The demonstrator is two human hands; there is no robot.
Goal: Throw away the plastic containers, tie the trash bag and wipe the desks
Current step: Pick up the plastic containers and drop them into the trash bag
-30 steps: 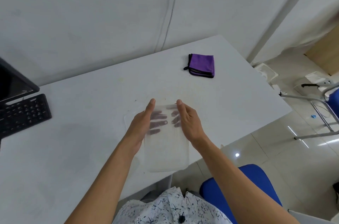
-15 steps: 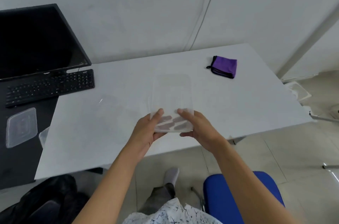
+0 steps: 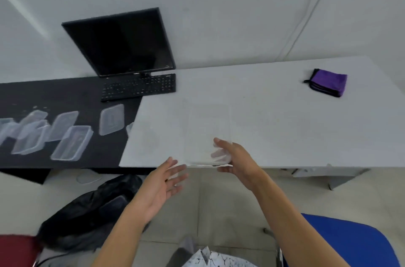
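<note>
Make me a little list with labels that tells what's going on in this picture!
Right hand: holds a clear container over the front edge of the white desk
Left hand: open, holding nothing, beside that container
Black desk: more clear containers, plus a keyboard
Monitor: dark, behind the keyboard
Purple cloth: folded, far right on the white desk
Black trash bag: on the floor, to the person's left
</note>
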